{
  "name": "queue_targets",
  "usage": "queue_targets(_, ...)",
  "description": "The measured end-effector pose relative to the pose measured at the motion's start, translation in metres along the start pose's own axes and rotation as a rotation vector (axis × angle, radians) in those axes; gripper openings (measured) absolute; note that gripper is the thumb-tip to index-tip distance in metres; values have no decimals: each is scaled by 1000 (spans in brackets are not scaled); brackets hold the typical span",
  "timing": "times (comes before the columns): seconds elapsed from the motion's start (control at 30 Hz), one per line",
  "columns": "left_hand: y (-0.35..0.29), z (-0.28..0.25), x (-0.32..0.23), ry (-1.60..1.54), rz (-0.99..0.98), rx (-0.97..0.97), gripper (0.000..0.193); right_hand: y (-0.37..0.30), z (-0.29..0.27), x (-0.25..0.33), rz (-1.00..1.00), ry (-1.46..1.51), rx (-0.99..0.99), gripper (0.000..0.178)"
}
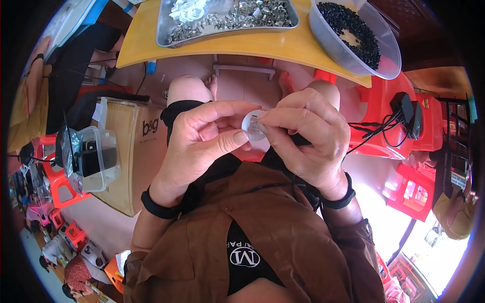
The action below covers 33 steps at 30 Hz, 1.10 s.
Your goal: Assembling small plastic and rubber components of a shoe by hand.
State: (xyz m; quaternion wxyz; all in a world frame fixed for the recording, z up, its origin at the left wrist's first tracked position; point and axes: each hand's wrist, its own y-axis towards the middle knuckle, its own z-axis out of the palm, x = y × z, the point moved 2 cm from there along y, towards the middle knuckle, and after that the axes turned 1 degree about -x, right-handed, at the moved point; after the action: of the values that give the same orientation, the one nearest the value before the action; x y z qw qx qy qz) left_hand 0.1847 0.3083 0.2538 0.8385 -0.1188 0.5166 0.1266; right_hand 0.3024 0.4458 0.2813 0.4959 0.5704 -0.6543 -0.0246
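Above my lap, a small round white translucent disc (249,125) is held between the thumb and fingers of my left hand (194,144). My right hand (310,134) pinches at the disc's right side, thumb and forefinger together; whatever small piece may be between them is too small to name. Beyond my hands, a metal tray (162,31) on the yellow table (139,38) carries many small shiny metal pieces (252,16) and a pile of white plastic parts (188,9). To its right, a clear plastic tub (390,56) holds many small black pieces (348,25).
A cardboard box (144,166) stands at my left, beside a clear plastic container (108,183) with black devices inside. On my right are red plastic stools (411,194) and black adapters with cables (404,111). Other people (83,272) sit at the far lower left.
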Motion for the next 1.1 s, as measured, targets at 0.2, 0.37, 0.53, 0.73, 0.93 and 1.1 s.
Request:
queue_targets(0.2,2,3,1,47,80,-38,32,-1,2,2,-78,-63,-21,21)
queue_targets(0.37,3,4,3,180,170,-68,27,-7,6,4,-174,-168,-50,23)
queue_targets(0.53,1,8,4,190,195,-139,24,-15,10,2,-341,-327,-62,27)
queue_targets(0.73,-3,8,4,210,251,-204,21,-24,13,1,-468,-408,-71,41)
queue_targets(0.93,-5,3,11,154,318,-246,20,-28,14,3,-484,-522,53,48)
queue_targets(1.1,-3,9,8,21,203,-218,20,-27,15,-2,-440,-474,49,48)
